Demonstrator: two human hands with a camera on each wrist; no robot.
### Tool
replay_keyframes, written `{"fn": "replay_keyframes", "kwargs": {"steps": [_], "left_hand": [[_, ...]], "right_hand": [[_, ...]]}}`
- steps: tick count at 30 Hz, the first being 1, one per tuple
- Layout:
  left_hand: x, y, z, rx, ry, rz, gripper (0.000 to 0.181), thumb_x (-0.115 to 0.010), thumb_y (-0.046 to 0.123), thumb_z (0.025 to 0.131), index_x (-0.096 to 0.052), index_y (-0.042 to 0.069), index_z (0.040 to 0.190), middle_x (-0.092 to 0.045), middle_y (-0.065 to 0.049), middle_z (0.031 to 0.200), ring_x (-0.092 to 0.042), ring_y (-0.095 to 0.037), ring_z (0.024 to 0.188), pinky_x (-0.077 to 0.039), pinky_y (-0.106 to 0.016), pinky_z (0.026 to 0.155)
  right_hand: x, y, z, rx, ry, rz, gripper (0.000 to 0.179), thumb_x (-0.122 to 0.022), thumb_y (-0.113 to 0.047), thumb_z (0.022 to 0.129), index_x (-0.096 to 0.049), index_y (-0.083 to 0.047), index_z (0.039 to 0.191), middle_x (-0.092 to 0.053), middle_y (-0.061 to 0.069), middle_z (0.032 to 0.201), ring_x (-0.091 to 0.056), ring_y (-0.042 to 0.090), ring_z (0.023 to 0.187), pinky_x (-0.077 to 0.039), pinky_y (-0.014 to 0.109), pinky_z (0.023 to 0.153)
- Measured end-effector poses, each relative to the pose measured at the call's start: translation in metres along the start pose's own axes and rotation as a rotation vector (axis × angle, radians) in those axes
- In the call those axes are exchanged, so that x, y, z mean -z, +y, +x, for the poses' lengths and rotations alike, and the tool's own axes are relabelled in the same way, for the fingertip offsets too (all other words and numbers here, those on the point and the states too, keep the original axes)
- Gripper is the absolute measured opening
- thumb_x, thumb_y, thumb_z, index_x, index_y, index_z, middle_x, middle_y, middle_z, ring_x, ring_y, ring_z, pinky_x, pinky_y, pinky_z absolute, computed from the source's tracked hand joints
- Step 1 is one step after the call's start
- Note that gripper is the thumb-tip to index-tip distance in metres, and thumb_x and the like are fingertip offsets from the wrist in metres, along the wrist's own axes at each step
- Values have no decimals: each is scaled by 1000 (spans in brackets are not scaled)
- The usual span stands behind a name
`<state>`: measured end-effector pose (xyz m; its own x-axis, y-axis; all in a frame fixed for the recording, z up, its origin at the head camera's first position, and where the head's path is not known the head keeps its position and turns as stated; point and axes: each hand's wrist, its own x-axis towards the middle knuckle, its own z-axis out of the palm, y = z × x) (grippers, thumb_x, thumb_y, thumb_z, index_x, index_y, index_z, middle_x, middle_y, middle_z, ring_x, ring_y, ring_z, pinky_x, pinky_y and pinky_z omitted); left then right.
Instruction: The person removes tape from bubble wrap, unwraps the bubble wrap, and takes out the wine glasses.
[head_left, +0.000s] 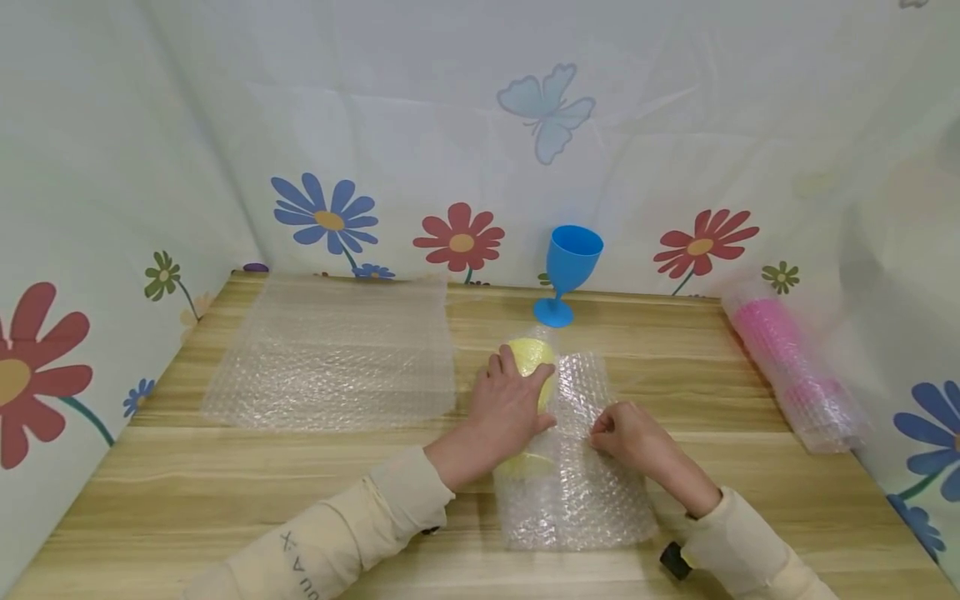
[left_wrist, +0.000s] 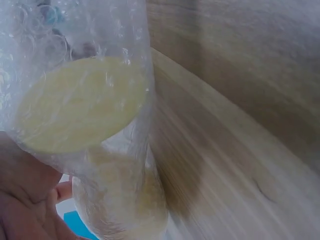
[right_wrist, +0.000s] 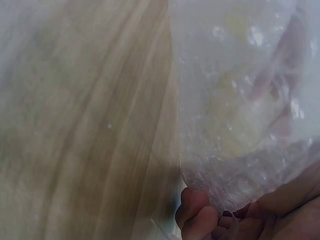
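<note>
A yellow goblet [head_left: 531, 353] lies on its side on the table, partly rolled in a sheet of bubble wrap [head_left: 600, 500]. My left hand [head_left: 507, 402] grips the goblet from above, its fingers over the cup. In the left wrist view the round yellow foot [left_wrist: 82, 107] shows through the plastic, with the wrapped cup beyond it. On the right, my right hand [head_left: 637, 440] pinches the loose edge of the wrap between thumb and fingers. The right wrist view shows those fingertips [right_wrist: 200, 222] at the sheet's edge. The goblet's stem is largely covered by my left hand.
A blue goblet [head_left: 573, 260] stands upright at the table's back edge. Another flat sheet of bubble wrap [head_left: 337, 354] is spread at the left. At the right edge lies a pink item [head_left: 783, 354] rolled in bubble wrap. Flowered cloth [head_left: 390, 125] surrounds the table.
</note>
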<state>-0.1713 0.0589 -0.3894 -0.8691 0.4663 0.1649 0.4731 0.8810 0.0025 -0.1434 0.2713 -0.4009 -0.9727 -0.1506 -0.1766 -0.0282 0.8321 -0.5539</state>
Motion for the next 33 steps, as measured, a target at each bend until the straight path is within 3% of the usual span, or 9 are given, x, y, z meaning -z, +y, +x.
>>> {"fn": "replay_keyframes", "kwargs": {"steps": [9, 18, 23, 33], "left_hand": [[-1, -3, 0, 0, 31, -134, 68, -84, 45, 85, -53, 23, 143, -46, -30, 126, -54, -34, 101, -53, -41, 85], [-2, -2, 2, 38, 23, -298, 68, -86, 32, 85, -52, 20, 143, -42, -33, 131, -54, -36, 101, -54, -35, 69], [-2, 4, 5, 74, -15, -421, 69, -83, 26, 87, -49, 19, 147, -39, -29, 130, -52, -33, 97, -47, -27, 54], [-9, 22, 13, 128, 18, -597, 70, -82, 21, 87, -47, 16, 148, -35, -27, 134, -52, -36, 105, -46, -23, 52]], "right_hand": [[-1, 5, 0, 38, 20, 23, 5, -74, -2, 88, -72, 1, 84, -64, 2, 73, -56, 14, 63, -48, 31, 56], [3, 10, -2, 36, 21, 19, 6, -75, -2, 89, -71, 1, 86, -65, 3, 77, -57, 15, 67, -49, 30, 58], [11, 19, -4, 23, 27, -10, 7, -76, -5, 89, -71, 0, 86, -65, 2, 78, -56, 16, 70, -49, 32, 61], [31, 40, -8, 24, 45, -73, 7, -75, -7, 89, -71, -3, 87, -68, 2, 81, -57, 16, 72, -50, 34, 64]]}}
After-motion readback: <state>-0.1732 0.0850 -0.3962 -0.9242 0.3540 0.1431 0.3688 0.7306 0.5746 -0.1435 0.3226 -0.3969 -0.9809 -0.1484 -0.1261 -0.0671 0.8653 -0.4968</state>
